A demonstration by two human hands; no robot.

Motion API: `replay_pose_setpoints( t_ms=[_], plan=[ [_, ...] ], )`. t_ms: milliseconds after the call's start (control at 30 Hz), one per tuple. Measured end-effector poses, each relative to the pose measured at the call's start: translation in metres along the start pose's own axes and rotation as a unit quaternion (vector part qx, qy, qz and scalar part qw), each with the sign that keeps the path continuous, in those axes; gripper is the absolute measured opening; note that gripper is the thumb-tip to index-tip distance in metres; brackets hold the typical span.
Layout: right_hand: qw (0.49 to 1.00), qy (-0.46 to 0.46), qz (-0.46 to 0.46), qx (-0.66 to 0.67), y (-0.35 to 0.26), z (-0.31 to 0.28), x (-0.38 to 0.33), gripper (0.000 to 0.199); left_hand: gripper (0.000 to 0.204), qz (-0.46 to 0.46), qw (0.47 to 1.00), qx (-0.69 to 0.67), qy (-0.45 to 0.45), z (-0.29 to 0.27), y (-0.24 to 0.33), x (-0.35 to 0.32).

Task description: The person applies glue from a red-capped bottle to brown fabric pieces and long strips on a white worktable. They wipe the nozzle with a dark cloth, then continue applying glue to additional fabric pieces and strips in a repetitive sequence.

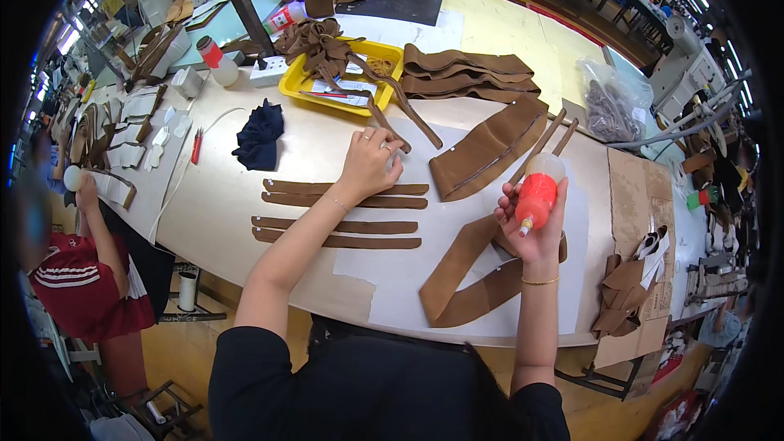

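Observation:
My right hand (542,247) is wrapped round a squeeze bottle (538,194) with a red body and a pale base, its narrow nozzle tilted down toward me. My left hand (369,165) reaches over the table with fingers bent, pinching near the end of a narrow brown strip (379,117) that trails from the yellow tray (287,86). Under my left wrist and forearm, several narrow brown strips (371,227) lie in pairs. A folded wide brown band (456,273) lies below the bottle, and another wide band (490,147) lies between my hands.
Stacked brown bands (469,73) lie beyond the tray. A dark blue cloth (260,137) and a red-handled tool (197,145) are at left. Another squeeze bottle (217,64) stands behind them. Cardboard (633,196) covers the right edge. A co-worker in a red shirt (77,278) sits at left.

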State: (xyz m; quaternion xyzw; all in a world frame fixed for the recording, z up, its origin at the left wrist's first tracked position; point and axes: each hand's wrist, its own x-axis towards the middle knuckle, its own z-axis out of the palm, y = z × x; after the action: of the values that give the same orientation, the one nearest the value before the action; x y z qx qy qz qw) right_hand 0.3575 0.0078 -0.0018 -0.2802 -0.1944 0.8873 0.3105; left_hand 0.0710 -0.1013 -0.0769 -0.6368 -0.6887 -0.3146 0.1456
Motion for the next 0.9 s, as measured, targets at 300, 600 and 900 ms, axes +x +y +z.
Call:
replay_pose_setpoints(
  t_ms=[300,600,900],
  plan=[
    [0.999,-0.025,0.013,0.016,0.01,0.0,0.01,0.072,0.008,-0.071,0.996,-0.055,-0.014,0.019,-0.012,-0.004],
    [1.0,-0.01,0.003,0.01,0.009,-0.003,0.009,0.069,0.003,-0.108,0.99,-0.077,-0.041,0.025,-0.013,-0.006],
    [1.0,-0.019,0.001,0.011,0.011,-0.006,0.011,0.069,0.04,-0.128,0.988,-0.079,-0.045,0.02,-0.01,0.0]
  ],
)
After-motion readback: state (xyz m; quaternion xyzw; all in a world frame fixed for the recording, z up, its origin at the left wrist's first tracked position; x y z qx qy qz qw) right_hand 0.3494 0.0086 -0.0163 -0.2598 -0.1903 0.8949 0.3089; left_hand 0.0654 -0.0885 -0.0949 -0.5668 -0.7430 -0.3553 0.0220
